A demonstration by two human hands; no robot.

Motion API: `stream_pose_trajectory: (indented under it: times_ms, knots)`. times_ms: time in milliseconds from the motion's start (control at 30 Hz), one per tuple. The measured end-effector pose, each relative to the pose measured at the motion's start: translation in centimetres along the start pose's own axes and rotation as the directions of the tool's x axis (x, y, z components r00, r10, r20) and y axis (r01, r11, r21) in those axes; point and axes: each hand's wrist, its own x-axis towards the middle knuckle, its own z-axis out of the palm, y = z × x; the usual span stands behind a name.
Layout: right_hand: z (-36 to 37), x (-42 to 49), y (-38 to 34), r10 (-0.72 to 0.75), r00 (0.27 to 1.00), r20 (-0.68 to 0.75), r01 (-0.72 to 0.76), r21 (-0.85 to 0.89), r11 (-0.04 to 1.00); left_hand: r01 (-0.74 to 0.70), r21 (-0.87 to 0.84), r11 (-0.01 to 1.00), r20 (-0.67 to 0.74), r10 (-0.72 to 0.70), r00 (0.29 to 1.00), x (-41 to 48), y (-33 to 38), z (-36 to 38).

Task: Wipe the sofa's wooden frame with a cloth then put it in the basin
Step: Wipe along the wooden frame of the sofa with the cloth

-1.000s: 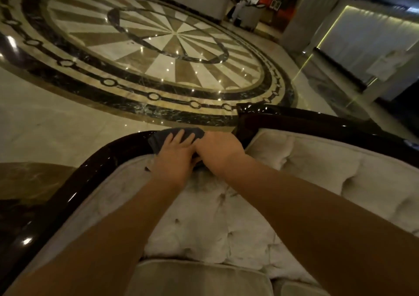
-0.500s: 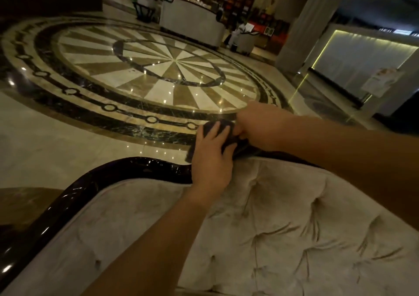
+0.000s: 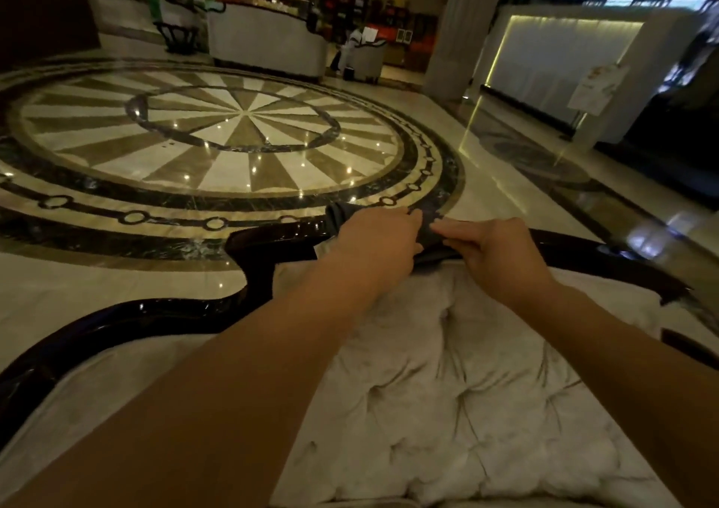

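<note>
- Seen from a head camera, looking down over two bare forearms reaching forward across a sofa back.
- Dark grey cloth [image 3: 430, 221] draped over the top rail of the glossy dark wooden frame [image 3: 272, 235], at the crest of the sofa's back.
- Left hand [image 3: 379, 241] laid palm-down on the cloth, fingers curled over it and pressing it onto the rail; a bunched end of cloth poking out past the knuckles on the left side.
- Right hand [image 3: 494, 250] just beside the left, index finger and thumb pinched on the cloth's right part, remaining fingers folded.
- Both grips closed on the cloth; fingertips of the two hands nearly touching, a narrow strip of cloth showing between them.
- Pale tufted upholstery [image 3: 447, 371] below the rail, buttoned and creased.
- Beyond the frame, polished marble floor [image 3: 241, 134] with a round sunburst inlay ringed in black.
</note>
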Motion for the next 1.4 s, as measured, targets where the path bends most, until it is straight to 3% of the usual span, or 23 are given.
stream_pose_trajectory:
  times_ms: [200,400,567,700,800,900,1000,1267,1400]
  knots:
    - [-1.7,0.6,1.8,0.087,0.996,0.033,-0.086,-0.032,0.996,0.009,0.102,0.995,0.065,-0.016,0.998,2.8,2.9,-0.7]
    - [-2.7,3.8,-0.1,0.098,0.947,0.307,0.014,-0.342,0.940,-0.025,-0.051,0.998,0.094,0.029,0.995,3.8,0.6,-0.1]
    - [-2.5,5.4,-0.9,0.162,0.885,0.437,0.063,-0.456,0.888,-0.036,-0.140,0.990,0.067,0.046,0.997,3.9,-0.2,0.3]
    - [-1.6,5.4,-0.7,0.159,0.883,0.441,0.007,-0.351,0.936,0.002,-0.165,0.986,0.032,0.003,0.999,3.6,-0.1,0.1]
    - [-2.3,5.6,0.0,0.120,0.882,0.456,0.043,-0.331,0.943,0.057,-0.033,0.998,0.101,-0.053,0.993,3.2,0.3,0.2]
    - [-2.8,4.9,1.8,0.023,0.907,0.420,0.056,-0.175,0.983,0.048,0.113,0.992,0.123,-0.062,0.990,3.0,0.9,0.1]
    - [-3.5,4.3,4.5,0.011,0.914,0.405,0.035,-0.106,0.994,0.107,0.091,0.990,0.185,-0.123,0.975,3.5,1.7,-0.9]
    - [-6.8,0.5,18.0,0.037,0.955,0.294,-0.038,0.000,0.999,0.030,0.100,0.995,0.211,-0.050,0.976,10.6,12.1,2.0]
    - [-8.4,-2.7,25.1,0.080,0.984,0.157,-0.087,0.041,0.995,-0.046,0.079,0.996,0.152,0.033,0.988,13.9,18.4,4.7]
